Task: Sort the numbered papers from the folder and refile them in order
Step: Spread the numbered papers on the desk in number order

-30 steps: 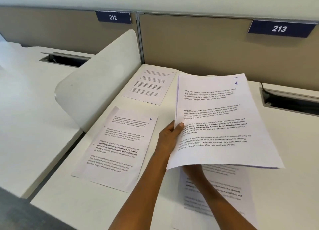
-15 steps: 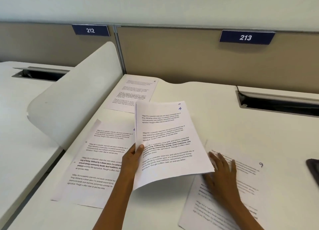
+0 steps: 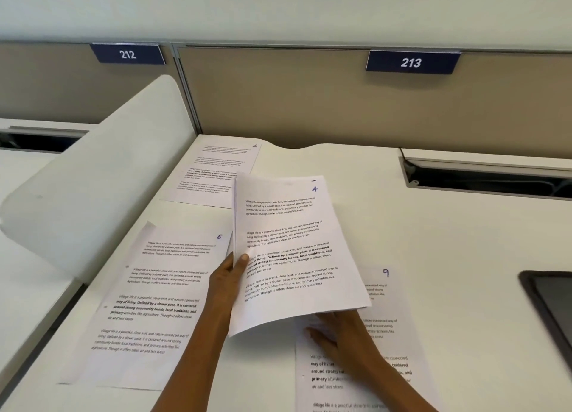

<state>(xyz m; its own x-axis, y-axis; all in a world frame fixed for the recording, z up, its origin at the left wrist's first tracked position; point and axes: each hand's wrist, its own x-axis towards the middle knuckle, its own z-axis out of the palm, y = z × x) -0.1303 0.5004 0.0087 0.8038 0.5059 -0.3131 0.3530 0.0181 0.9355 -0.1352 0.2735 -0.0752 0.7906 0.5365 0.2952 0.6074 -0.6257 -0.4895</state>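
While sheets cover desk (image 3: 433,241), left hand (image 3: 226,281) grips stack (image 3: 288,250).

A white laminate worktop (image 3: 433,226) carries three printed white paper sheets lying flat: sheet numbered 1 (image 3: 213,173) at back, sheet numbered 6 (image 3: 154,303) front left, sheet numbered 9 (image 3: 387,334) front right.

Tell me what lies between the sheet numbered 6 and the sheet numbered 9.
In the head view: the left hand holding the white paper stack topped by 4.

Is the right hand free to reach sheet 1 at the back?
Probably not directly: the right hand lies flat on sheet 9, and the stack in the left hand hangs between it and sheet 1.
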